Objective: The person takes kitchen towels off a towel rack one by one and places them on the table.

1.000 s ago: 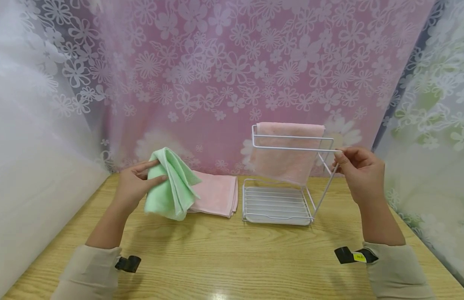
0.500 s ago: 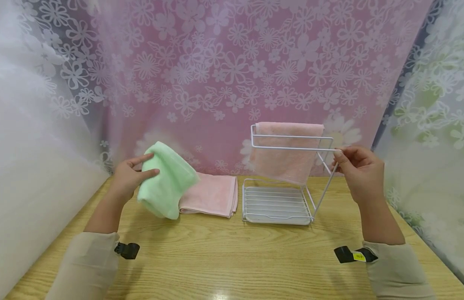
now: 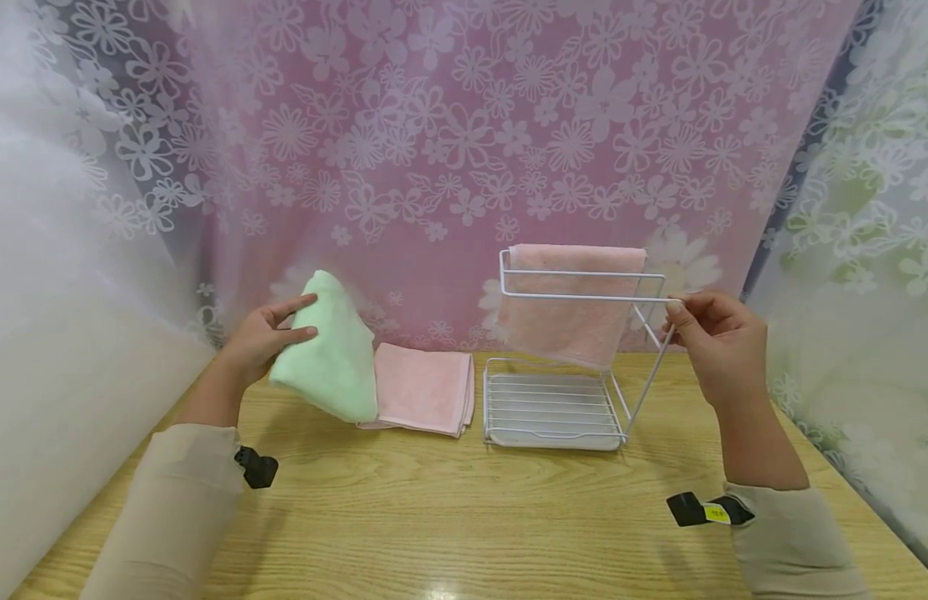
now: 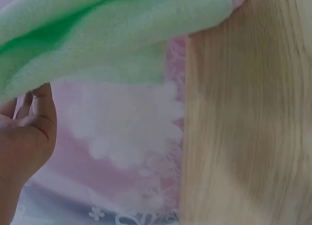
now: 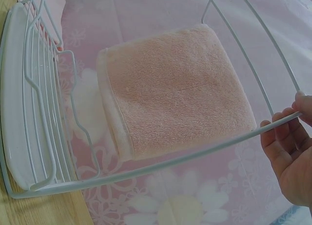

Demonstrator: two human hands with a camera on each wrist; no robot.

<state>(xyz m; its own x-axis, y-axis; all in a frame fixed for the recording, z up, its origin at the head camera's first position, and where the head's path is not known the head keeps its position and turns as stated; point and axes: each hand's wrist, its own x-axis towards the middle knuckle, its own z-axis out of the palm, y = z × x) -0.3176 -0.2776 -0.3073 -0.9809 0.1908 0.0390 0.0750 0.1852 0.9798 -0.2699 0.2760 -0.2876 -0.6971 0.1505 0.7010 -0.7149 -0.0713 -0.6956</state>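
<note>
A light green towel (image 3: pixel 325 358), partly folded, is pinched between the thumb and fingers of my left hand (image 3: pixel 257 337) and held up above the table's left side. In the left wrist view the green towel (image 4: pixel 122 25) spreads across the top, hiding the fingertips. My right hand (image 3: pixel 722 354) grips the upper right corner of a white wire rack (image 3: pixel 584 297). Over the rack's rear bar hangs a pink towel (image 3: pixel 569 329), which shows up close in the right wrist view, its terry side (image 5: pixel 175 88) facing the camera.
A folded pink towel (image 3: pixel 422 387) lies flat between the green towel and the rack. The rack's slatted base holds a white tray (image 3: pixel 554 408). Behind the wooden table (image 3: pixel 434 508) hangs a pink flowered curtain (image 3: pixel 434 167).
My left hand has lifted slightly and moved a little left, turning the green towel so its loose folds hang differently and more of the lying pink towel shows. My right hand stays on the rack.
</note>
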